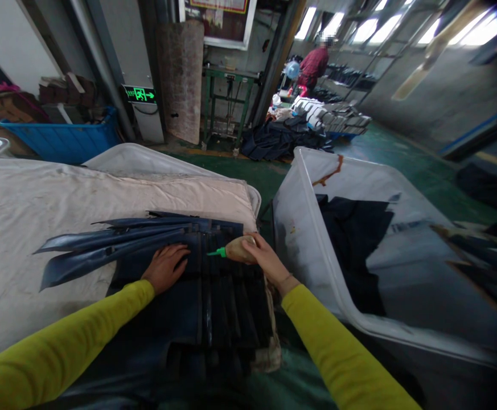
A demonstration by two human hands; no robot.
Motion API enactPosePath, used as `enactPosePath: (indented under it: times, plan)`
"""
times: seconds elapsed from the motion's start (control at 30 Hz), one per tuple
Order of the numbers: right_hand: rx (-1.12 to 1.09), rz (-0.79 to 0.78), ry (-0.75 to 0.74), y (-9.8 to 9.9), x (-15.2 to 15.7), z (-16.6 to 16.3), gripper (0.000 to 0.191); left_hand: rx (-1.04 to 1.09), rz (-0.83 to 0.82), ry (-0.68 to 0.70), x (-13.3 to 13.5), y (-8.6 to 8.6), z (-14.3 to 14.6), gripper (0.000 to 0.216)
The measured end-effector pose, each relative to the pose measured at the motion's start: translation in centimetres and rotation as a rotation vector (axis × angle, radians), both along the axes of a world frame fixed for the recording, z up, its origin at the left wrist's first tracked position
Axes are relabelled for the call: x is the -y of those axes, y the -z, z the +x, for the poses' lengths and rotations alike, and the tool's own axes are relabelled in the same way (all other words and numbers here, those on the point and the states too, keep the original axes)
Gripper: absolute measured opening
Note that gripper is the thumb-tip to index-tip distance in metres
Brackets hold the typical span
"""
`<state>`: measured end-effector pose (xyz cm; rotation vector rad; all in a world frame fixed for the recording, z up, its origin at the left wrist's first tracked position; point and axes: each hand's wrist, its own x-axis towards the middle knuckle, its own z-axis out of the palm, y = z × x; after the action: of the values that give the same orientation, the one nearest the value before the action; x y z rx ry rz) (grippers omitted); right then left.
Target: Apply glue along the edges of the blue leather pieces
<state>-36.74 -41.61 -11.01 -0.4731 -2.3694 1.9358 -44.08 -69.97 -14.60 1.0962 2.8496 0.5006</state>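
My right hand (pixel 254 247) is closed around a squeeze bottle (pixel 237 250) with a green nozzle. The bottle lies nearly level, its tip pointing left over the dark blue sheets (pixel 158 316). Those sheets overlap in a stepped stack, and a thin shiny line runs along them below the nozzle. My left hand (pixel 167 266) rests flat on the stack, left of the nozzle, with nothing in it. Beyond it, several long dark flaps (pixel 90 256) fan out to the left over a pale cloth (pixel 26 228).
At my right stands a white bin (pixel 342 273) with dark material (pixel 354 228) inside. A blue bin (pixel 69 139) full of brown pieces is at the back left. A green metal stand (pixel 226 108) stands by the wall. Far off, a person (pixel 314 65) works near piled goods.
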Motion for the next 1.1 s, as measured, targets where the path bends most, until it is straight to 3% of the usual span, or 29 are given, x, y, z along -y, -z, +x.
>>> enactPosePath:
  times: [0.13,0.27,0.4,0.57,0.7,0.9,1.1]
  plan:
    - [0.265,-0.582,0.065,-2.0,-0.4,2.6,0.038,0.005,-0.007,0.005,0.0,0.0,0.0,0.033]
    - [0.264,-0.856,-0.059,-3.9,0.5,4.3,0.045,0.031,0.015,0.007,-0.1,-0.3,-0.5,0.034]
    - [0.247,-0.880,-0.147,-4.4,1.2,5.6,0.049,0.121,0.003,0.139,0.0,-2.0,-0.4,0.035]
    - [0.205,-0.928,-0.099,-3.7,0.7,6.7,0.045,0.120,-0.155,0.327,0.0,-4.7,1.4,0.033]
    - [0.205,-0.914,-0.070,-3.5,0.5,7.2,0.044,0.073,-0.275,0.346,-0.2,-5.4,2.1,0.036]
    - [0.178,-1.034,-0.038,-3.5,0.1,7.9,0.041,0.054,-0.408,0.368,-0.5,-5.6,2.3,0.047]
    - [0.220,-1.062,0.011,-3.4,-0.1,8.0,0.040,-0.053,-0.538,0.361,-0.6,-6.2,3.0,0.026]
